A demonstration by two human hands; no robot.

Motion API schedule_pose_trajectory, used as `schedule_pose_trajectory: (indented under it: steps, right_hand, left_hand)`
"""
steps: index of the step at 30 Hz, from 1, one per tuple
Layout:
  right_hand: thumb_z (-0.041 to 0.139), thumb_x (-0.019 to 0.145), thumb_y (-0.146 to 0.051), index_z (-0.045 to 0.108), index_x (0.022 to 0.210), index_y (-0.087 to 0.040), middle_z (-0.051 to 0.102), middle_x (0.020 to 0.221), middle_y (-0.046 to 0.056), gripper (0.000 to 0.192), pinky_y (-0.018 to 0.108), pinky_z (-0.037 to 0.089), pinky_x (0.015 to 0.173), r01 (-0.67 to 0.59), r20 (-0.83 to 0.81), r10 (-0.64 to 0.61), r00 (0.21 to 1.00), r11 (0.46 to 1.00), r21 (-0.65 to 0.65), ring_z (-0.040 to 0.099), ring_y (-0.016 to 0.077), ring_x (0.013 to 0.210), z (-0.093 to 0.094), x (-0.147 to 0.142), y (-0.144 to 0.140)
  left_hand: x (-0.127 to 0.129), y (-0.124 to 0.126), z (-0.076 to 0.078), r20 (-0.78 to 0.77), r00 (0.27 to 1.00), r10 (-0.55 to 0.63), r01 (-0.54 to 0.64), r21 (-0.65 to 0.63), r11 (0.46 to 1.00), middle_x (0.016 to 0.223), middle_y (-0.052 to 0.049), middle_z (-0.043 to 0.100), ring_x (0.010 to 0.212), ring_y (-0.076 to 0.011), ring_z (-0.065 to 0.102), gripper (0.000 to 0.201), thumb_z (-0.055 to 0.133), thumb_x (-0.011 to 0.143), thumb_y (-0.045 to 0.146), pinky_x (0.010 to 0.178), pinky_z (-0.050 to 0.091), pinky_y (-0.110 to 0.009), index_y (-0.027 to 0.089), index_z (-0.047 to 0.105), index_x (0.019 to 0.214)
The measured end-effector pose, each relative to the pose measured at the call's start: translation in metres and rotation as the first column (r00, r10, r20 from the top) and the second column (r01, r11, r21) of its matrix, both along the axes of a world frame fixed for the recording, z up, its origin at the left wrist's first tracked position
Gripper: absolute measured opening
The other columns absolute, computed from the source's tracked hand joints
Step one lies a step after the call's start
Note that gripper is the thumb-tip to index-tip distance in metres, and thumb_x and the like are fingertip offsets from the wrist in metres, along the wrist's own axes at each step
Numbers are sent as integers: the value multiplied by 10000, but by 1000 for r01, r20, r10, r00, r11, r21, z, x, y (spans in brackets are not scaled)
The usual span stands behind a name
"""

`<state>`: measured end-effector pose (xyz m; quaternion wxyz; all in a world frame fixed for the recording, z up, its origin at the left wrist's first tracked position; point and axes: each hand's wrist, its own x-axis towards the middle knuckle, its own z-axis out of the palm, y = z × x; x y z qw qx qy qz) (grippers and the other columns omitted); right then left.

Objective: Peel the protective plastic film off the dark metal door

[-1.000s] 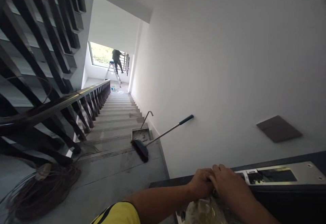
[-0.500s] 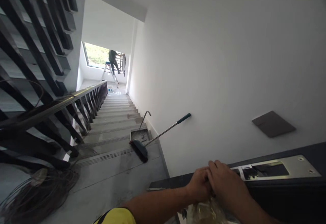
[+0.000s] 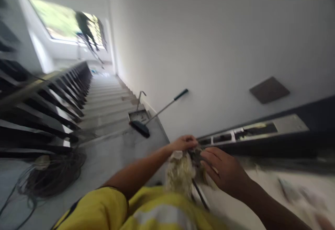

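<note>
building stairwell, works underway | stairs (image 3: 110, 97) | railing (image 3: 52, 94) | broom (image 3: 157, 113) | cable coil (image 3: 49, 174)

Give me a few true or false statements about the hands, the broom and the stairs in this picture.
1. Both hands, left hand and right hand, are at a crumpled plastic bag. True.
2. The broom lies flat on the landing. False: its handle leans against the white wall.
3. A person on a ladder is at the window. True.
4. The cable coil hangs from the railing. False: it lies on the floor.
</note>
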<state>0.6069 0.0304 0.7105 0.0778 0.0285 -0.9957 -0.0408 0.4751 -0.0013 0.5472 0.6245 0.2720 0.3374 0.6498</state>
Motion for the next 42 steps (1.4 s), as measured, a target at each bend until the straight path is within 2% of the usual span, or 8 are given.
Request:
schedule_pose_trajectory:
  steps: [3, 9, 15, 20, 26, 30, 35, 42]
  right_hand:
    - [464, 889, -208, 601, 864, -161, 624, 817, 53, 148, 269, 474, 766, 164, 95, -161, 982, 986, -22, 574, 145, 814, -19, 29, -1]
    - [572, 805, -141, 600, 951, -167, 627, 954, 81, 151, 331, 468, 864, 408, -271, -387, 882, 913, 24, 567, 177, 926, -37, 72, 2]
    - [593, 797, -216, 575, 1078, -156, 589, 1074, 119, 288, 376, 420, 900, 519, -286, -462, 840, 838, 170, 511, 229, 1031, -41, 72, -3]
    - [571, 818, -281, 595, 1112, -155, 551, 1048, 127, 321, 372, 366, 861, 579, -227, -533, 815, 756, 305, 479, 225, 987, -45, 57, -7]
    - [540, 819, -221, 638, 827, -191, 586, 1027, 76, 103, 382, 304, 852, 603, -59, -627, 777, 713, 358, 441, 243, 1014, -57, 49, -10]
    - [465, 843, -150, 596, 814, -146, 601, 855, 90, 134, 321, 336, 788, 572, 87, -625, 776, 754, 324, 453, 204, 843, -67, 51, -10]
    - [531, 826, -248, 619, 899, -149, 556, 774, 93, 151, 324, 314, 705, 662, 91, -715, 693, 682, 311, 426, 230, 831, -79, 36, -11]
    - [512, 854, -229, 612, 756, -178, 520, 781, 80, 149, 312, 220, 619, 699, 113, -763, 636, 632, 334, 392, 215, 823, -95, 25, -23]
  left_hand:
    - [0, -5, -3, -34, 998, -53, 53, 14, 998, 585, 41, 486, 549, -46, 414, 527, 762, 578, 513, 552, 304, -183, 95, 547, 816]
    - [0, -10, 13, -380, 915, -132, 160, 43, 986, 660, 43, 491, 580, -60, 422, 514, 728, 667, 412, 557, 311, -190, 127, 598, 1073]
    - [14, -8, 17, -819, 522, 240, -98, 222, 970, 666, 13, 530, 623, -81, 465, 87, 637, 769, 223, 593, 319, -200, 153, 671, 807]
    - [24, -17, 7, -825, 430, 366, 28, 417, 908, 774, -34, 601, 762, -124, 548, 185, 532, 863, 272, 656, 377, -205, 165, 676, 821]
    - [16, -31, -8, -742, 577, 341, 29, 435, 900, 997, -57, 556, 808, -101, 544, 198, 512, 871, 268, 715, 403, -189, 191, 693, 855]
    - [2, -32, -26, -626, 759, 179, -118, 139, 983, 964, -46, 562, 739, -92, 516, 256, 590, 809, 407, 657, 389, -182, 182, 710, 827]
    - [6, -13, -26, -483, 823, -298, 221, -212, 952, 472, 21, 391, 459, -73, 331, 616, 476, 748, 692, 466, 246, -214, 118, 700, 751]
    - [28, 9, -12, -269, 904, -332, 233, -341, 911, 506, 14, 481, 493, -80, 386, 416, 706, 608, 518, 491, 288, -224, 106, 650, 624]
